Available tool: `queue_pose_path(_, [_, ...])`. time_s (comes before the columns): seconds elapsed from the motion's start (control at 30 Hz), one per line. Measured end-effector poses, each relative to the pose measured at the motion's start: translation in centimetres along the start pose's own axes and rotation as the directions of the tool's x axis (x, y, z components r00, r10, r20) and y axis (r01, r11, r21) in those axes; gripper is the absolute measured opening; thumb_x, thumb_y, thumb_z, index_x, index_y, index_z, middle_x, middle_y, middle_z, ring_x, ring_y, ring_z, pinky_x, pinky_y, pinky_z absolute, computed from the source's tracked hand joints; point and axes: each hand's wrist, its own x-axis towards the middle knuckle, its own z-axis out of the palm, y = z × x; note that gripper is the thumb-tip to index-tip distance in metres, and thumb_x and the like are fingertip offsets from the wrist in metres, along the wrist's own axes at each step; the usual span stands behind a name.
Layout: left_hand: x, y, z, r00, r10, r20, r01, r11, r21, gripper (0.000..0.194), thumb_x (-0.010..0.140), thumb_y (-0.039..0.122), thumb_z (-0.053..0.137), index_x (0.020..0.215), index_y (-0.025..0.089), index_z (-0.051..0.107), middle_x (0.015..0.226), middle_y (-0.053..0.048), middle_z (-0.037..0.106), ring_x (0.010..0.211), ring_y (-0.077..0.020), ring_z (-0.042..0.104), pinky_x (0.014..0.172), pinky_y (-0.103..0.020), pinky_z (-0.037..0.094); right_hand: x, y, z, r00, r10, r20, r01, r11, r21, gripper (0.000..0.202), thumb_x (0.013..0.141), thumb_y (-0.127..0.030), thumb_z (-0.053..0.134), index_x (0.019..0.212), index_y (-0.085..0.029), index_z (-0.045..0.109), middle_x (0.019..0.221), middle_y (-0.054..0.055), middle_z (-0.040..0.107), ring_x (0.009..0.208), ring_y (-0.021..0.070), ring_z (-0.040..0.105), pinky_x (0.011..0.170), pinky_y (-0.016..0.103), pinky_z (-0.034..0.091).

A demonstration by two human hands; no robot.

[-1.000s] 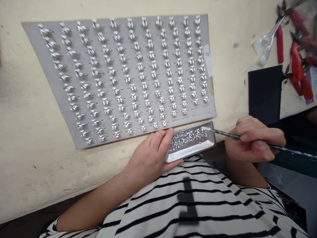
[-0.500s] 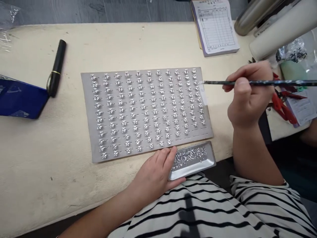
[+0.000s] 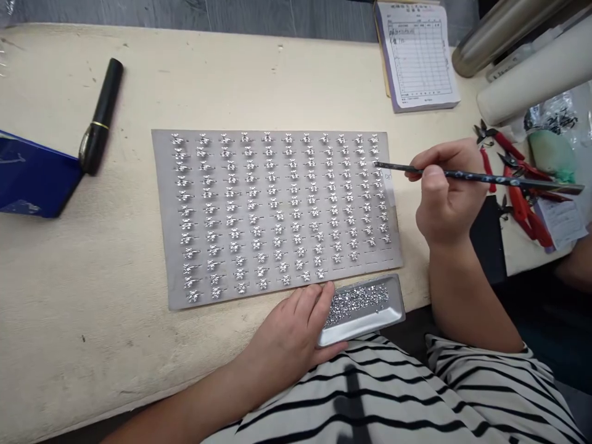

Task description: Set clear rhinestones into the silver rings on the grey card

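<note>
A grey board (image 3: 161, 246) lies on the table with rows of small shiny silver rings (image 3: 257, 219) set in its slits. Near its bottom right corner several slits hold no ring. My left hand (image 3: 296, 327) grips the left end of a small metal tray (image 3: 393, 316), thumb below and fingers on top. Loose sparkling stones (image 3: 358, 300) lie spread in that tray. In my right hand (image 3: 451, 191) a thin dark stick (image 3: 499, 179) is pinched; its tip is at a ring in the rightmost column. Whether the tip carries a stone is too small to tell.
A black pen (image 3: 102, 117) and a blue box (image 3: 34, 176) are at the left. At the back stands a form pad (image 3: 420, 58). Rolls (image 3: 531, 86), red-handled pliers (image 3: 522, 206) and a green lump (image 3: 550, 151) crowd the right. Another person's arm (image 3: 576, 268) shows at the right edge.
The stick's tip has moved from beside the board's right edge onto a ring in the last column, and the stick now tilts. My left hand still holds the tray. The view has shifted slightly.
</note>
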Motion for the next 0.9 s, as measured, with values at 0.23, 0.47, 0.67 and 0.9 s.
queue_pose_path(0.23, [-0.09, 0.0, 0.11, 1.0, -0.007, 0.001, 0.007, 1.0, -0.017, 0.076, 0.099, 0.063, 0.045, 0.143, 0.001, 0.041, 0.116, -0.02, 0.066, 0.104, -0.0286, 0.067, 0.084, -0.04, 0.062, 0.01, 0.0, 0.18, 1.0, 0.01, 0.016, -0.01, 1.0, -0.012, 0.013, 0.087, -0.022, 0.049, 0.084, -0.02, 0.062, 0.081, -0.001, 0.059, 0.072, 0.0101, 0.06, 0.069, 0.033, 0.047])
queue_pose_path(0.47, [-0.1, 0.07, 0.07, 1.0, -0.012, 0.005, 0.012, 1.0, 0.01, 0.076, 0.1, 0.065, 0.037, 0.141, 0.002, 0.042, 0.116, -0.018, 0.065, 0.104, -0.0268, 0.067, 0.085, -0.036, 0.061, -0.05, 0.15, 0.1, 1.0, 0.018, 0.015, -0.017, 1.0, -0.015, 0.015, 0.089, -0.027, 0.048, 0.086, -0.022, 0.062, 0.082, -0.002, 0.059, 0.074, 0.0109, 0.06, 0.07, 0.033, 0.049])
queue_pose_path(0.67, [0.03, 0.09, 0.1, 1.0, -0.012, 0.002, 0.012, 1.0, 0.012, 0.076, 0.1, 0.065, 0.039, 0.141, 0.001, 0.042, 0.116, -0.018, 0.065, 0.102, -0.0272, 0.067, 0.084, -0.037, 0.061, -0.03, 0.17, 0.23, 1.0, 0.023, -0.004, -0.023, 1.0, 0.006, 0.016, 0.089, -0.027, 0.049, 0.087, -0.021, 0.063, 0.08, -0.002, 0.06, 0.072, 0.0103, 0.061, 0.068, 0.033, 0.049])
queue_pose_path(0.9, [-0.07, 0.09, 0.04, 1.0, -0.008, 0.007, 0.008, 1.0, 0.006, 0.076, 0.099, 0.065, 0.042, 0.141, 0.001, 0.042, 0.117, -0.018, 0.064, 0.104, -0.0276, 0.066, 0.086, -0.037, 0.06, 0.01, 0.26, 0.35, 1.0, 0.03, 0.001, -0.03, 1.0, -0.006, 0.016, 0.09, -0.027, 0.049, 0.088, -0.021, 0.064, 0.08, -0.002, 0.06, 0.072, 0.0096, 0.061, 0.068, 0.032, 0.049])
